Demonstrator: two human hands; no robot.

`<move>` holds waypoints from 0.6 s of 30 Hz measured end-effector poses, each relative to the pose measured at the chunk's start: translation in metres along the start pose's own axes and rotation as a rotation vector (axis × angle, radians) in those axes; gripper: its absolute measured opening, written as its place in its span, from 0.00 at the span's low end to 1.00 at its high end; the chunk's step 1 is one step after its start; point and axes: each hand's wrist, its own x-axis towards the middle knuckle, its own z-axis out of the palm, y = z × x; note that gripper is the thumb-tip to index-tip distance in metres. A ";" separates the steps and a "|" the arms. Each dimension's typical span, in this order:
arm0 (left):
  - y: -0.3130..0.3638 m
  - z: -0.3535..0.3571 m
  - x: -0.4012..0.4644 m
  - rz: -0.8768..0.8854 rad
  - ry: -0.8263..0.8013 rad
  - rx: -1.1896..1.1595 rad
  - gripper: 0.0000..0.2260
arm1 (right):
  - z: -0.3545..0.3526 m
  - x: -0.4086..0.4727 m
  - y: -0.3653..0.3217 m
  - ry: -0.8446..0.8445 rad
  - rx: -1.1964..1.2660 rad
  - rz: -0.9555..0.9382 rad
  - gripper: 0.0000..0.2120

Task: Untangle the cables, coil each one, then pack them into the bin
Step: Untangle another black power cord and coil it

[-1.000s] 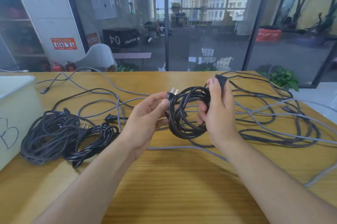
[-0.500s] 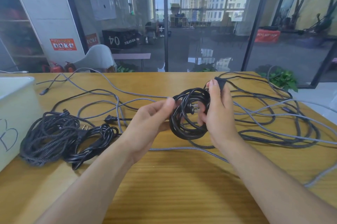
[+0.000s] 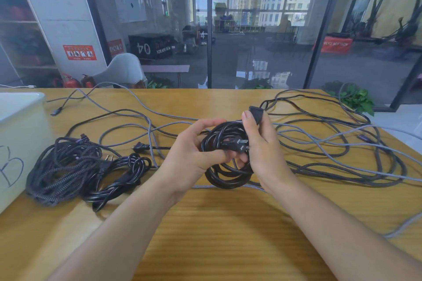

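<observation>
Black cable coil (image 3: pixel 225 161) held above the wooden table (image 3: pixel 217 223), mid-frame, loops gathered so as not to spring apart. Plug (image 3: pixel 239 144) threaded across the middle of the loops, prongs pointing right, probably being tucked through to lock the bundle. Right hand (image 3: pixel 265 150) curled round the right side of the coil, the other connector (image 3: pixel 255 110) trapped upright under its thumb, kept clear of the wrap. Left hand (image 3: pixel 194 155) curled round the left side, steadying. Fingertips of both hidden behind the loops. Finished bundles (image 3: pixel 86 168) parked left, beside the white bin (image 3: pixel 20 120), likely for packing together. Bin cut off at the frame edge, inside unseen. Loose grey and black cables (image 3: pixel 338 150) sprawled behind, crossings too tangled to trace.
</observation>
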 end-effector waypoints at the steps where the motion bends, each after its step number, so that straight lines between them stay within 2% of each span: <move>1: 0.001 0.001 -0.001 0.020 0.017 0.055 0.25 | 0.001 0.000 0.000 -0.002 -0.009 -0.005 0.11; 4: 0.000 0.001 -0.001 0.085 0.096 0.245 0.21 | 0.001 -0.002 0.001 -0.014 -0.041 -0.014 0.10; 7: -0.011 -0.007 0.005 0.238 0.261 0.623 0.19 | 0.003 -0.004 0.004 -0.049 -0.070 0.005 0.09; 9: -0.013 -0.007 0.006 0.322 0.294 0.708 0.15 | 0.004 -0.004 0.006 -0.058 -0.102 0.022 0.10; 12: -0.010 -0.002 0.003 0.336 0.284 0.561 0.12 | 0.004 -0.003 0.011 -0.054 -0.208 -0.023 0.09; 14: -0.008 -0.001 0.004 0.344 0.336 0.439 0.11 | 0.001 -0.002 0.015 -0.057 -0.311 -0.056 0.08; 18: -0.005 0.000 0.005 0.372 0.432 0.279 0.10 | -0.001 0.000 0.013 -0.010 -0.247 0.057 0.11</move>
